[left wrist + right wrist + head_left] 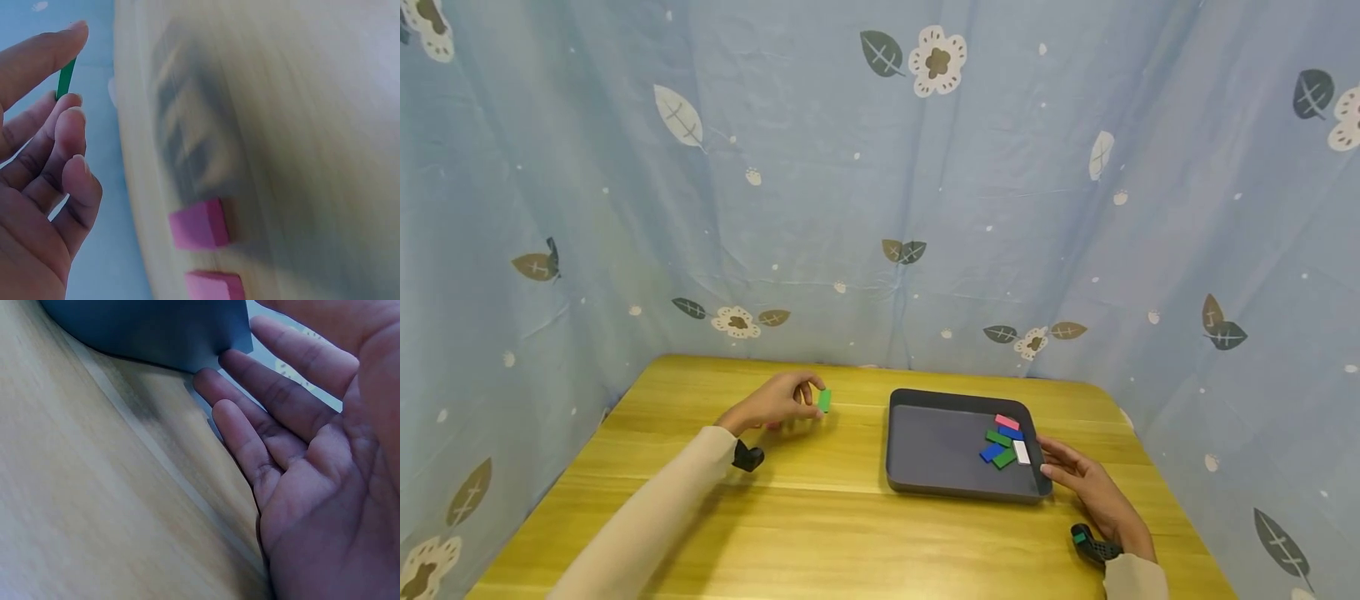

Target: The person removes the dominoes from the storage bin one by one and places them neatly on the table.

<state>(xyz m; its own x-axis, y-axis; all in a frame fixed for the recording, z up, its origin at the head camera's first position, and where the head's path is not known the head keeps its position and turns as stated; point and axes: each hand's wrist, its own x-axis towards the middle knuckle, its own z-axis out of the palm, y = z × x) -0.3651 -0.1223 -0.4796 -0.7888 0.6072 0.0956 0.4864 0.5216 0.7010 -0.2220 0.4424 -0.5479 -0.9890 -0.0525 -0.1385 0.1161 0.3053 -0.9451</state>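
Observation:
In the head view my left hand [781, 400] pinches a small flat green block [824, 401] by its ends, held above the table left of the tray. The left wrist view shows this green block [65, 80] edge-on between the fingertips. Two pink blocks [199, 226] lie on the table below that hand; in the head view the hand mostly covers them. My right hand [1078, 475] is at the right wall of a dark grey tray [925, 490], its fairly straight fingers [247, 440] reaching the outside of the wall.
Several flat blocks lie in the tray's right part: a pink block [1007, 422], a white block [1022, 452], and blue and green ones. The yellow wooden table [820, 533] ends at a blue patterned curtain [820, 208] behind and at both sides.

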